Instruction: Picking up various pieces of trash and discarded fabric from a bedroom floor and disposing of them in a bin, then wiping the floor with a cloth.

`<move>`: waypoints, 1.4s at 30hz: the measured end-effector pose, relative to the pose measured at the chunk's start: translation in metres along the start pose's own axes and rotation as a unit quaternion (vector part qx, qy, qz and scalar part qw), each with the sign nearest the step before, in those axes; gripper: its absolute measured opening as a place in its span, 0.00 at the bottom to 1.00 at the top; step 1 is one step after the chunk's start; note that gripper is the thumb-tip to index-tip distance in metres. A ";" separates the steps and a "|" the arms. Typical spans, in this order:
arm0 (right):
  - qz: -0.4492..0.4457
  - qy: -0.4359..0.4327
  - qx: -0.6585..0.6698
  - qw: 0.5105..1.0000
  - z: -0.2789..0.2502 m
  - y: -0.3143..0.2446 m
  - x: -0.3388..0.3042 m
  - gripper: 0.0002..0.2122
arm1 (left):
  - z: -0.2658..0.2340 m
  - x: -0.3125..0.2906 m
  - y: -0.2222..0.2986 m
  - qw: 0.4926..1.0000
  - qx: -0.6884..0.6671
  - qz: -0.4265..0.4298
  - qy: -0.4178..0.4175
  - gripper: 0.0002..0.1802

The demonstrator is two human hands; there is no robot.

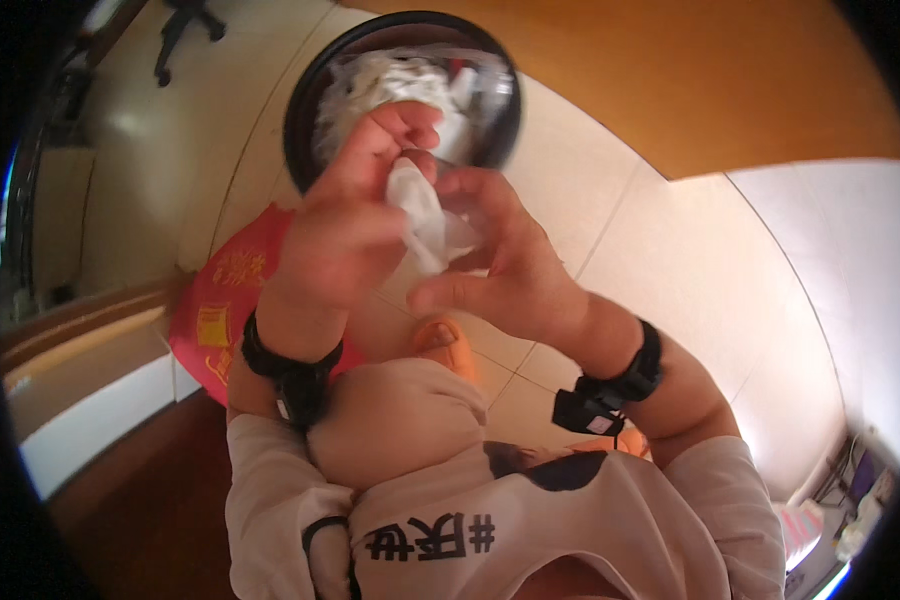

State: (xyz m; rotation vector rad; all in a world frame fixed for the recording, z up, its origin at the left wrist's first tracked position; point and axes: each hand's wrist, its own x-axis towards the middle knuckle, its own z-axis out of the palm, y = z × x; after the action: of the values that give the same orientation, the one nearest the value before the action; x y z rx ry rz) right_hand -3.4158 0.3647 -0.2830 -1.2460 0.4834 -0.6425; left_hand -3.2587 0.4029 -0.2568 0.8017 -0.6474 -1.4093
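Observation:
Between my two hands is a crumpled white tissue (420, 215), soft and partly hidden by the fingers. My left hand (345, 225) is closed, its curled fingers pinching the tissue's upper end; the thumb is smeared by motion. From the other side, my right hand (520, 260) curves round the tissue with bent fingers, gripping its lower right part. Both hands are raised over the near edge of a round black bin (510, 130). A clear plastic liner (490, 85) lines the bin, and white crumpled waste (380, 85) fills much of it.
A red bag (215, 330) with yellow print stands on the pale tiled floor (610, 200), left of my legs. An orange slipper (445, 345) shows below my hands. Brown wooden furniture (690, 70) is at the far right, and a chair base (185, 35) at the far left.

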 end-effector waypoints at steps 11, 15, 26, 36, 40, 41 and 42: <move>0.189 0.169 0.199 0.947 -0.087 0.067 -0.128 0.08 | 0.002 0.003 -0.045 0.889 0.414 -0.081 -0.179 0.15; 0.053 0.199 0.091 0.974 -0.075 0.056 -0.125 0.13 | 0.010 0.007 -0.071 0.904 0.348 -0.170 -0.179 0.21; 0.079 0.371 0.151 0.913 -0.148 0.144 -0.177 0.03 | -0.006 0.010 -0.055 0.822 0.542 -0.049 -0.166 0.19; 0.167 0.869 -0.332 0.325 -0.377 0.151 -0.415 0.11 | -0.108 0.010 0.002 0.543 0.728 0.206 0.364 0.28; 0.256 0.896 -0.211 0.295 -0.373 0.155 -0.458 0.15 | -0.095 0.007 -0.026 0.729 0.505 0.055 0.459 0.35; 0.254 0.899 -0.208 0.291 -0.379 0.160 -0.462 0.15 | -0.079 0.009 -0.037 0.802 0.428 0.050 0.413 0.37; 0.335 0.865 -0.202 0.314 -0.384 0.166 -0.463 0.20 | -0.070 0.007 -0.039 0.787 0.502 0.055 0.353 0.39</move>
State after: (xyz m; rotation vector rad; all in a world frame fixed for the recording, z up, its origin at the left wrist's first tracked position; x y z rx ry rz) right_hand -3.9762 0.4391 -0.5464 -0.0018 2.9581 -0.9009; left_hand -3.2252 0.4039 -0.3299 1.9728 -0.8036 -0.4542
